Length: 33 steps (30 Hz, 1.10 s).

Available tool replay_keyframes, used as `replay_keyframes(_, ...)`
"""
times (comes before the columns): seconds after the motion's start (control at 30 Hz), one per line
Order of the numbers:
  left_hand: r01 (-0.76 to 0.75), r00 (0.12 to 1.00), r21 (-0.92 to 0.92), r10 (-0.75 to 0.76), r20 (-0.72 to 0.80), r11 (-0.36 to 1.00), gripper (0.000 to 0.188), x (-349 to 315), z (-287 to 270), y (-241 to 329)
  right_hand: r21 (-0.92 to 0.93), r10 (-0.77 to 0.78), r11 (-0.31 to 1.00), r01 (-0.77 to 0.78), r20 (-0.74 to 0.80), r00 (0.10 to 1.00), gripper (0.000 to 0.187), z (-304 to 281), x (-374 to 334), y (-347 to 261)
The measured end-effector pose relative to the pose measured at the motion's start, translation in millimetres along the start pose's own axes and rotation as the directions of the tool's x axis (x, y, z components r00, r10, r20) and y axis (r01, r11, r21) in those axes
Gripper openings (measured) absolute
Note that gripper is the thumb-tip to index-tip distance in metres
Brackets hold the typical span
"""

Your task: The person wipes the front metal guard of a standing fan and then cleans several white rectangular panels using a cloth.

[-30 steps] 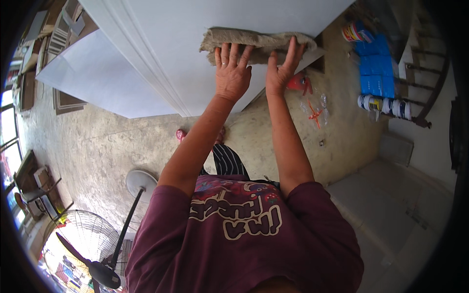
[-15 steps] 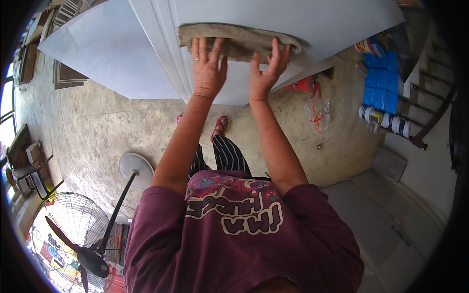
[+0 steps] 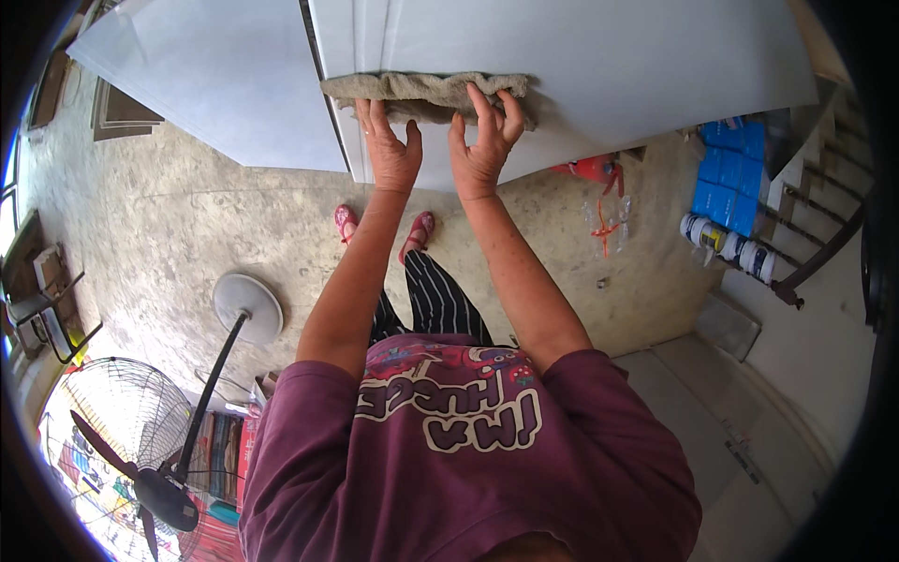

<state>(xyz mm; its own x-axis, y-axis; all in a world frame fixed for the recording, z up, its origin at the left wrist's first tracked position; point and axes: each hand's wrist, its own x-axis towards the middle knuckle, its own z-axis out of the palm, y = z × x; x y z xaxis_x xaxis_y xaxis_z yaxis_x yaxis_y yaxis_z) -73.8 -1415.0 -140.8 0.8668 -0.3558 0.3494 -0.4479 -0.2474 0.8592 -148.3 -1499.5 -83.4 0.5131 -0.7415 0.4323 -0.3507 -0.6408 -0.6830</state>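
A folded grey-brown cloth (image 3: pixel 426 86) lies stretched sideways against a large white panel (image 3: pixel 599 56), with ridged strips near its left edge. The fingers of my left hand (image 3: pixel 389 155) are tucked into the cloth's near side, close to its left end, the thumb apart. My right hand (image 3: pixel 485 145) holds the cloth nearer its right end, fingers bent over it and the thumb at its near edge. Fingertips are partly hidden in the folds. The cloth's left end reaches the dark gap beside a second white panel (image 3: pixel 206 80).
A stand fan (image 3: pixel 164 496) with a round base (image 3: pixel 248 309) stands at left. To the right are a red fire extinguisher (image 3: pixel 595 169), blue packages (image 3: pixel 730 173), white-and-dark containers (image 3: pixel 730 245) and a stair railing (image 3: pixel 824 248). Clear plastic with an orange strip (image 3: pixel 604 228) lies on the concrete floor.
Both hands and the cloth have moved left across the panel, over its ridged strips to the edge gap. The view has shifted a little, and both red shoes now show.
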Motion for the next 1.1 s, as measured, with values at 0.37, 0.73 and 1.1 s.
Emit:
replay_keyframes(0.37, 0.150, 0.988, 0.024, -0.150, 0.023, 0.988, 0.081, -30.3, 6.1, -21.7, -0.058, -0.023, 0.998, 0.026, 0.055, 0.998, 0.052, 15.1, -23.9, 18.1)
replay_keyframes(0.73, 0.164, 0.986, 0.099, -0.162, -0.030, 0.982, 0.090, -10.4, 17.9, -12.3, 0.004, -0.040, 0.999, 0.040, 0.051, 0.998, 0.052, 7.8, -14.6, 17.5)
replay_keyframes(1.1, -0.034, 0.972, 0.100, 0.010, 0.236, 0.994, 0.081, -58.7, 88.6, 58.5, -0.063, 0.082, 0.993, -0.097, -0.198, 0.977, 0.047, -67.3, 5.1, 90.6)
